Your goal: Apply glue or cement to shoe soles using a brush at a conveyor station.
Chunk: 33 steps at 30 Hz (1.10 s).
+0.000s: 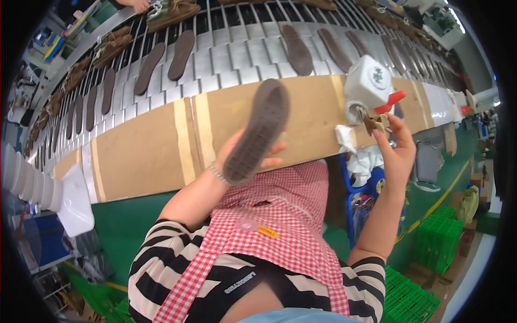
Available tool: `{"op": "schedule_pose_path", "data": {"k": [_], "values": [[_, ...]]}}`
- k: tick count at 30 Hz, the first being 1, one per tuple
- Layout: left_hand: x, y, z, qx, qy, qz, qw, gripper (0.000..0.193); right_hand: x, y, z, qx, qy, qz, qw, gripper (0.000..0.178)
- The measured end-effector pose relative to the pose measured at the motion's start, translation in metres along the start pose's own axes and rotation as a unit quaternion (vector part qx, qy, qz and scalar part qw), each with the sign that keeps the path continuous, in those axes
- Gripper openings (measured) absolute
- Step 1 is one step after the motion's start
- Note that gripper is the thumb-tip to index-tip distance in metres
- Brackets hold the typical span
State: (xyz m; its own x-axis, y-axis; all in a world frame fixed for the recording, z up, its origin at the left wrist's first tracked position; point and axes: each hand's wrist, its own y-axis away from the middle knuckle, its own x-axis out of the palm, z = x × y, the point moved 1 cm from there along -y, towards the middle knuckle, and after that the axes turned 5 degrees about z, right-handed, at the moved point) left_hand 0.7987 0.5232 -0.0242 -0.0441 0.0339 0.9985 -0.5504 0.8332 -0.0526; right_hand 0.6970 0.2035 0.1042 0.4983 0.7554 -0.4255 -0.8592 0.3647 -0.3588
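My left hand [231, 149] holds a dark brown shoe sole [258, 129], tilted up over the front of the cardboard-covered bench, with its gridded face in view. Some of the fingers show past the sole's right side. On the right, my right hand [397, 142] pinches a small brown and tan tool [375, 125], perhaps a brush. The tool's far end meets a small round cup [355, 112], whose inside is hard to make out. Behind that cup stands a white plastic bottle [368, 81], with a red handle-like piece [395, 100] beside it.
Behind the cardboard [145, 145], a metal slat conveyor [231, 54] carries several brown soles [181, 55] and brown shoes [171, 13]. Stacked white containers [32, 183] stand at left. A white cloth [362, 161] hangs at right, near green crates [439, 237]. Another person's hand [141, 5] shows far off.
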Motion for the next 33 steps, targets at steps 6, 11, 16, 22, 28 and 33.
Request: {"op": "schedule_pose_path", "data": {"k": [6, 11, 16, 22, 28, 33], "values": [[0.016, -0.003, 0.035, -0.086, 0.019, 0.040, 0.995, 0.054, 0.052, 0.016, 0.057, -0.223, 0.130, 0.115, 0.959, 0.050], [0.013, 0.005, 0.043, -0.105, -0.027, 0.051, 0.993, 0.055, 0.072, 0.025, 0.063, -0.295, 0.164, 0.155, 0.929, 0.050], [0.024, 0.005, 0.043, -0.106, -0.073, 0.029, 0.991, 0.055, 0.078, 0.028, 0.061, -0.307, 0.179, 0.171, 0.919, 0.053], [0.037, -0.003, 0.049, -0.054, -0.017, -0.024, 0.998, 0.049, 0.088, 0.043, 0.063, -0.297, 0.140, 0.190, 0.925, 0.046], [0.041, -0.011, 0.050, -0.035, -0.071, -0.072, 0.994, 0.042, 0.097, 0.055, 0.067, -0.300, 0.120, 0.219, 0.921, 0.045], [0.028, -0.017, 0.047, -0.024, -0.024, -0.033, 0.999, 0.039, 0.103, 0.061, 0.073, -0.317, 0.089, 0.256, 0.909, 0.040]]}}
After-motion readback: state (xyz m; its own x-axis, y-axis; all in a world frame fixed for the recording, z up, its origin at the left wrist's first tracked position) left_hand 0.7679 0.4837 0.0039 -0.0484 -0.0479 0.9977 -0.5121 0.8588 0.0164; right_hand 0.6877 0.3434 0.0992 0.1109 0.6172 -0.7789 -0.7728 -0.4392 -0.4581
